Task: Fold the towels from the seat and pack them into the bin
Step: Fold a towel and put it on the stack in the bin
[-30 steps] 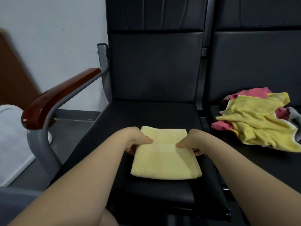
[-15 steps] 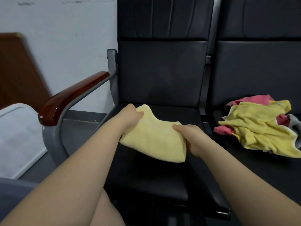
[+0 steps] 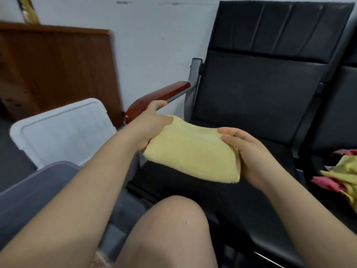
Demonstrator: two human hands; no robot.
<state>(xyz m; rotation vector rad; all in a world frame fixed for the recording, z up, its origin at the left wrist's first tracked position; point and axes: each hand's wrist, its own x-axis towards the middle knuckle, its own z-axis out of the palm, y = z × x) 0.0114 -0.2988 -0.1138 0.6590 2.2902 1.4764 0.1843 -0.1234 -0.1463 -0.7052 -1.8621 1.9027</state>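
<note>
One folded yellow towel [image 3: 191, 149], held in the air above the black seat [image 3: 251, 209], not yet in the grey bin [image 3: 48, 171] at lower left. Pinched at its left end by the left hand [image 3: 152, 122], thumb on top, other fingers mostly hidden beneath. Gripped at its right end by the right hand [image 3: 249, 151], fingers curled round the fold. Judging by the crumpled pile [image 3: 343, 175] on the next seat, several more left to fold.
</note>
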